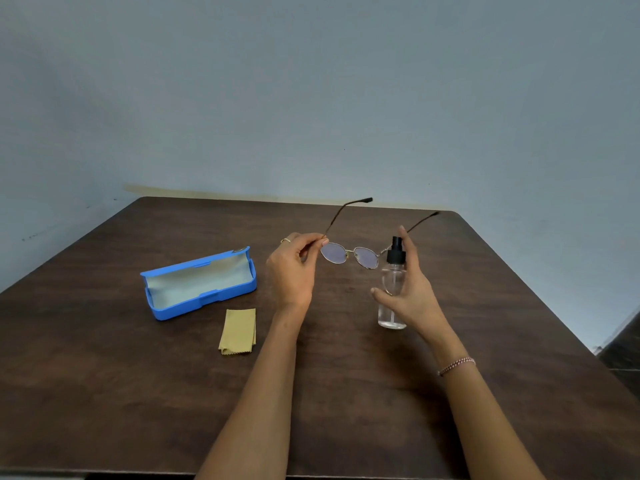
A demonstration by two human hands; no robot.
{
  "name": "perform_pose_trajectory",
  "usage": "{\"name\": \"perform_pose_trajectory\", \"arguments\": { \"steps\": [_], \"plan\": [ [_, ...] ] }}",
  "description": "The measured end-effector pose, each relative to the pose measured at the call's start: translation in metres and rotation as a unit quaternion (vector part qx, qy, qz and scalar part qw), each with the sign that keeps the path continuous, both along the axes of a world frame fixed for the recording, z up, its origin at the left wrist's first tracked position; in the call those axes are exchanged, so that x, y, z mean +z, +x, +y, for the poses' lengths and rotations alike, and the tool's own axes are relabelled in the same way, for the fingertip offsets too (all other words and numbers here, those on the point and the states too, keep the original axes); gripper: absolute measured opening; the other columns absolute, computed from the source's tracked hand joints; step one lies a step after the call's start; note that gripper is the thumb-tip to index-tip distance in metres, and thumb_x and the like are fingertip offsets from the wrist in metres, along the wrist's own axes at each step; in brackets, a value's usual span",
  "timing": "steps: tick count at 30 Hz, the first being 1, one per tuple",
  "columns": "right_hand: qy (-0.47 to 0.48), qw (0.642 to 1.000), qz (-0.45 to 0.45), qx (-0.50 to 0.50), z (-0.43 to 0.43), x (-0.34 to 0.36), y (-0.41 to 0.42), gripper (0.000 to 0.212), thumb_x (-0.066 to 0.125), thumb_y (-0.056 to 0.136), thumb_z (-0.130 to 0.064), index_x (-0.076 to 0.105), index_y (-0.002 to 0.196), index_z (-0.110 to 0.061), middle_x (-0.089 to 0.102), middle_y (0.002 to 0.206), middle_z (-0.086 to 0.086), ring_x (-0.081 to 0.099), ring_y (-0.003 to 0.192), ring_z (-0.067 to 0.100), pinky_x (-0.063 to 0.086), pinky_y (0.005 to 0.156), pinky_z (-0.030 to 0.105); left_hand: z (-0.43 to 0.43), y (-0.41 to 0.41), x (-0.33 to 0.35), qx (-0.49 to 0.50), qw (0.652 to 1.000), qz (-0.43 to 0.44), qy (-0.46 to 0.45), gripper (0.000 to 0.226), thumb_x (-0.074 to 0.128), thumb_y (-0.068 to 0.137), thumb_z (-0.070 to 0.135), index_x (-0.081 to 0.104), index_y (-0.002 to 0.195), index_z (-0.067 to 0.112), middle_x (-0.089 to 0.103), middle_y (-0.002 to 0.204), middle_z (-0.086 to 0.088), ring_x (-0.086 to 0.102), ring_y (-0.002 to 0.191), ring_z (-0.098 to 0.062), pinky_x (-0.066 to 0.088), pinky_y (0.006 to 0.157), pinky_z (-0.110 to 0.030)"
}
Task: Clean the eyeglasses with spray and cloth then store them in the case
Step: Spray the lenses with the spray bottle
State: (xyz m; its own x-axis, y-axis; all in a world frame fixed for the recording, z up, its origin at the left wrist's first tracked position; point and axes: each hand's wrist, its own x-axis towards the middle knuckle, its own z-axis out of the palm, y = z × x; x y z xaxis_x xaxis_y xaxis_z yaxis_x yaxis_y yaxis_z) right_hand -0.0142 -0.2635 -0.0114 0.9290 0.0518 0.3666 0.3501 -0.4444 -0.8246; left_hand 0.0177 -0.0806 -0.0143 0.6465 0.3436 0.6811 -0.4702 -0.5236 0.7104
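Wooden table point(363, 410) | blue case point(199, 282) open, cloth point(238, 330) near | spray bottle point(393, 271) beside eyeglasses point(334, 252)

Probably a plain home room — dark wooden table point(104, 375) against a bare grey-blue wall point(311, 81).

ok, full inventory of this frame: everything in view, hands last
eyeglasses: 1, thin gold frame, held in the air, temples open
spray bottle: 1, clear with black nozzle, upright, right of the eyeglasses
case: 1, blue, open, left on the table
cloth: 1, yellow, folded, in front of the case
table: 1, dark brown wood
wall: 1, pale blue-grey, behind
ring: 1, gold, on a finger
bracelet: 1, beaded, right wrist
left hand: pinches the eyeglasses at one lens's outer edge
right hand: holds the spray bottle, forefinger on nozzle
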Motion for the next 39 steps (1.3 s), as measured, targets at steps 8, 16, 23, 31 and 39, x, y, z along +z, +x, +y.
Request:
{"name": "perform_pose_trajectory", "arguments": {
  "steps": [8, 16, 23, 31, 39],
  "plan": [
    [0.017, 0.997, 0.017, -0.074, -0.0026, -0.0031, 0.0010, 0.077, 0.057, 0.077, -0.005, 0.029, 0.135, -0.048, 0.064, 0.086, 0.003, 0.059, 0.052, 0.017, 0.052, 0.057, 0.019, 0.0032, 0.0000, 0.0014, 0.000, 1.000, 0.007, -0.018, 0.012, 0.070, 0.083, 0.016, 0.073, 0.094, 0.014, 0.068, 0.085, 0.008, 0.060, 0.075, 0.002, 0.045, 0.067, -0.007],
    [-0.007, 0.993, -0.004, -0.118, -0.0011, -0.0004, 0.0023, 0.062, 0.062, 0.073, -0.008, 0.034, 0.122, -0.036, 0.055, 0.095, -0.008, 0.060, 0.059, 0.027, 0.057, 0.064, 0.041, 0.0017, -0.0025, 0.0035, 0.002, 1.000, 0.011, -0.015, 0.013, 0.070, 0.082, 0.016, 0.073, 0.095, 0.015, 0.067, 0.085, 0.009, 0.059, 0.075, 0.005, 0.047, 0.067, -0.007],
    [-0.005, 0.993, -0.012, -0.115, 0.0017, -0.0011, 0.0019, 0.069, 0.059, 0.072, -0.007, 0.035, 0.124, -0.045, 0.058, 0.091, -0.004, 0.058, 0.058, 0.022, 0.055, 0.066, 0.036, 0.0018, -0.0022, 0.0036, 0.010, 1.000, 0.016, -0.016, 0.014, 0.070, 0.082, 0.020, 0.073, 0.095, 0.016, 0.068, 0.085, 0.009, 0.059, 0.074, 0.001, 0.048, 0.066, -0.010],
    [-0.014, 0.993, -0.011, -0.113, 0.0011, -0.0017, 0.0018, 0.063, 0.063, 0.072, -0.007, 0.036, 0.119, -0.039, 0.055, 0.092, -0.012, 0.058, 0.060, 0.023, 0.056, 0.069, 0.042, 0.0025, -0.0018, 0.0032, 0.004, 1.000, 0.002, -0.014, 0.013, 0.070, 0.082, 0.020, 0.073, 0.095, 0.017, 0.068, 0.084, 0.009, 0.061, 0.074, -0.002, 0.050, 0.065, -0.014],
    [-0.007, 0.993, 0.001, -0.115, 0.0028, 0.0004, -0.0002, 0.070, 0.060, 0.073, -0.006, 0.035, 0.127, -0.044, 0.054, 0.087, -0.012, 0.060, 0.062, 0.026, 0.056, 0.069, 0.039, 0.0018, 0.0006, 0.0010, 0.010, 1.000, 0.002, -0.010, 0.013, 0.071, 0.082, 0.018, 0.073, 0.095, 0.016, 0.066, 0.084, 0.012, 0.059, 0.074, 0.003, 0.049, 0.068, -0.010]
  ]
}}
